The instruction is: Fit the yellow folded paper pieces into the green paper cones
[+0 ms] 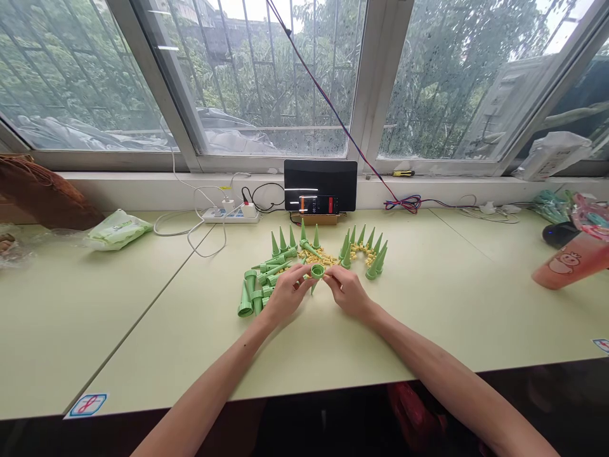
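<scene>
My left hand [290,291] is closed around a green plastic watering spike [317,271], its round open end up and its tip pointing down. Beside that rim, the thumb and fingers of my right hand [349,289] are pinched together; what sits between them is too small to make out. Small yellow plastic pieces [324,258] lie in a loose pile just beyond my hands. Left of my left hand, several green spikes [250,293] lie heaped on their sides. Other spikes [371,238] stand tip up in a curve at the right, around more yellow pieces.
At the back of the pale green table [428,330], a phone [318,204] showing a timer leans against a black screen [320,174]. A power strip [231,214] with cables and a tissue pack [118,230] lie left. A pink tumbler [571,260] stands far right.
</scene>
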Available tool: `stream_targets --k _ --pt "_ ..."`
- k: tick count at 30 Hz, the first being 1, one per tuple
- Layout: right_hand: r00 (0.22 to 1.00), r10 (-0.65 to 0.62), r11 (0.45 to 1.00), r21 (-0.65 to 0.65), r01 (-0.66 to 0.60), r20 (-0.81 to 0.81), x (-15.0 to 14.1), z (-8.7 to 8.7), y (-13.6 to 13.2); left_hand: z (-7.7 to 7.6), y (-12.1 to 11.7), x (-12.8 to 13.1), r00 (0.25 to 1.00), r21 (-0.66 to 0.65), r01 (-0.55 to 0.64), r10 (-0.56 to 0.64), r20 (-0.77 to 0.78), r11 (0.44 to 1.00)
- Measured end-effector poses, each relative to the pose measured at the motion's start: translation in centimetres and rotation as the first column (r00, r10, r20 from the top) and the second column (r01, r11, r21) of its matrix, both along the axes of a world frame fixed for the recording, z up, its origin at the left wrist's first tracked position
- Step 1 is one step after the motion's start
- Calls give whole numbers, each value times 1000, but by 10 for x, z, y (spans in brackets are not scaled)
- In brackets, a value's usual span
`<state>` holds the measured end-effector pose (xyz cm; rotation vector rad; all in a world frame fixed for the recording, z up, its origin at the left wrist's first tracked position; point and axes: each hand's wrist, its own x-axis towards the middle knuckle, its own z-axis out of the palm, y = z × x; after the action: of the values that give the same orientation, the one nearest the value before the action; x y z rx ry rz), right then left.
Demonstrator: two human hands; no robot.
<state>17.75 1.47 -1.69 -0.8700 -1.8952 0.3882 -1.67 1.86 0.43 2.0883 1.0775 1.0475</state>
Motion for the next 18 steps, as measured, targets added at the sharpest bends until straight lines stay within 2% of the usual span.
stream_targets --k 11,18 --pt "998 -34 999 -6 34 -44 -2 -2 2 -1 -2 4 997 99 -52 58 -59 994" --pt "988 -106 994 -10 106 -112 -6 4 0 -2 -3 7 982 23 -175 173 70 984"
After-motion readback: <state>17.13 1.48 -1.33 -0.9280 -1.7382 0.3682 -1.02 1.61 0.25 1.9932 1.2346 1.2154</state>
